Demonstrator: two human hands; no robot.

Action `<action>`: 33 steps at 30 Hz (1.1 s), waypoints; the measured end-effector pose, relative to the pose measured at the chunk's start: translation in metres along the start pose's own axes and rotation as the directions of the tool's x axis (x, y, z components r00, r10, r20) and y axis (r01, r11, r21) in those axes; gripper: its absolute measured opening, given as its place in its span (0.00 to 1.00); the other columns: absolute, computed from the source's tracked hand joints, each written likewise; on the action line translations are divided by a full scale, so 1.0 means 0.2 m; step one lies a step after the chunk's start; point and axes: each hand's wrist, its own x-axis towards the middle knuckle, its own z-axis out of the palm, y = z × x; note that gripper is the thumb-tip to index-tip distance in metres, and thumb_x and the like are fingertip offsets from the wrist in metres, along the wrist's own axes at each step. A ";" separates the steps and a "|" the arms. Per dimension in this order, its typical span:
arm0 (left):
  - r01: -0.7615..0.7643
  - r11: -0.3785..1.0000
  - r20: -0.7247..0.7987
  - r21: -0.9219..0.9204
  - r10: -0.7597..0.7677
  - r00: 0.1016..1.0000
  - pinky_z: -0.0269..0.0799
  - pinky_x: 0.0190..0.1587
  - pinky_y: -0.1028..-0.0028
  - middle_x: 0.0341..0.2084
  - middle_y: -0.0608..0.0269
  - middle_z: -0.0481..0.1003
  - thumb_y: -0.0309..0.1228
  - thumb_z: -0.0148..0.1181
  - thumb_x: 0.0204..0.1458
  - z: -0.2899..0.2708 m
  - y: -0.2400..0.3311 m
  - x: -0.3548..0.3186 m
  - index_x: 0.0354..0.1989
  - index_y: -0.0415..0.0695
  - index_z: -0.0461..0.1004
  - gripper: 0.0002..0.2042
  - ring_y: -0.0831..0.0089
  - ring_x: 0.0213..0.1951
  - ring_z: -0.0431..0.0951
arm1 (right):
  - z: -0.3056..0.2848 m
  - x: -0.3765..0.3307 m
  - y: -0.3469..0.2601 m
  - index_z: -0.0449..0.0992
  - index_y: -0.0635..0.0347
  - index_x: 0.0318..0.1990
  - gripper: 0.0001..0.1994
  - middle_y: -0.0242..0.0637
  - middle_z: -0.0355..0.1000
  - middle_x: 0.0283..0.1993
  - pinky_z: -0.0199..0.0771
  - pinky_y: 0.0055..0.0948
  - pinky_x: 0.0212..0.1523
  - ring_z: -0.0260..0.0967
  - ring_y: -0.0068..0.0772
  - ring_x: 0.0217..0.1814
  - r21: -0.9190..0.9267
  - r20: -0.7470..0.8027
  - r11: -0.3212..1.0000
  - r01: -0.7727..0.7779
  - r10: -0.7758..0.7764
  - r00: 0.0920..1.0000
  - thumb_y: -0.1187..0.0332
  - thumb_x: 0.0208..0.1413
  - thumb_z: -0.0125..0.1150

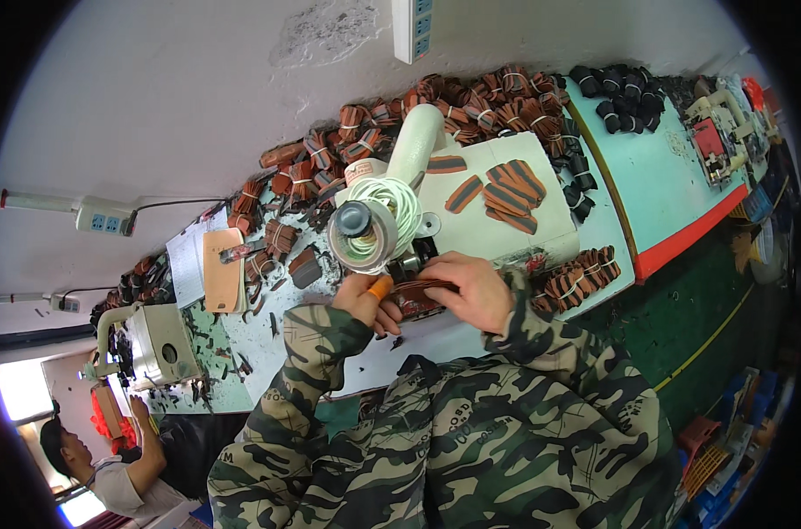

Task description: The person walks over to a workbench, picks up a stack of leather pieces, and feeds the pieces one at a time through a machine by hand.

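Observation:
In front of me stands a cream bench machine (555, 231) with a thick upright post, and a coil of white cord hangs around its round cup. At its near edge, a dark brown leather-like piece (416, 300) lies between my hands. My right hand (473, 291) pinches its right end, fingertips on top. My left hand (365, 301), with an orange cover on one finger, is curled at the other end; its fingertips are partly hidden. Loose brown-and-grey strips (513, 189) rest on the machine's flat top.
Bundles of tied brown strips (480, 110) pile along the wall, with black bundles (621, 93) farther right. A tan notebook (224, 271) and scattered scraps lie on the left. Other machines stand at both ends. A co-worker (118, 467) sits at far left.

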 end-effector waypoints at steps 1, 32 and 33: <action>0.010 0.999 -0.016 0.031 -0.009 1.000 0.67 0.11 0.75 0.19 0.51 0.74 0.32 0.39 0.61 0.03 0.02 -0.01 0.40 0.36 0.66 0.12 0.63 0.16 0.77 | 0.02 0.01 0.00 0.76 0.60 0.41 0.11 0.44 0.73 0.34 0.71 0.36 0.38 0.71 0.48 0.35 -0.022 -0.010 1.000 0.012 -0.012 1.000 0.71 0.48 0.59; -0.038 0.325 -0.174 0.945 0.597 0.783 0.66 0.50 0.59 0.45 0.50 0.69 0.36 0.72 0.33 -0.88 -0.58 0.47 0.53 0.42 0.63 0.35 0.51 0.49 0.68 | -0.29 -0.01 0.24 0.77 0.59 0.40 0.19 0.39 0.66 0.54 0.60 0.42 0.57 0.59 0.47 0.59 -0.537 -0.415 0.843 -0.019 -0.244 0.877 0.74 0.33 0.67; 0.020 0.335 -0.222 0.942 0.579 0.784 0.66 0.50 0.59 0.44 0.50 0.70 0.35 0.71 0.33 -0.83 -0.53 0.42 0.52 0.42 0.63 0.34 0.51 0.49 0.68 | -0.29 -0.02 0.25 0.76 0.60 0.40 0.19 0.39 0.66 0.54 0.59 0.42 0.57 0.59 0.47 0.59 -0.537 -0.420 0.843 -0.037 -0.229 0.878 0.75 0.34 0.67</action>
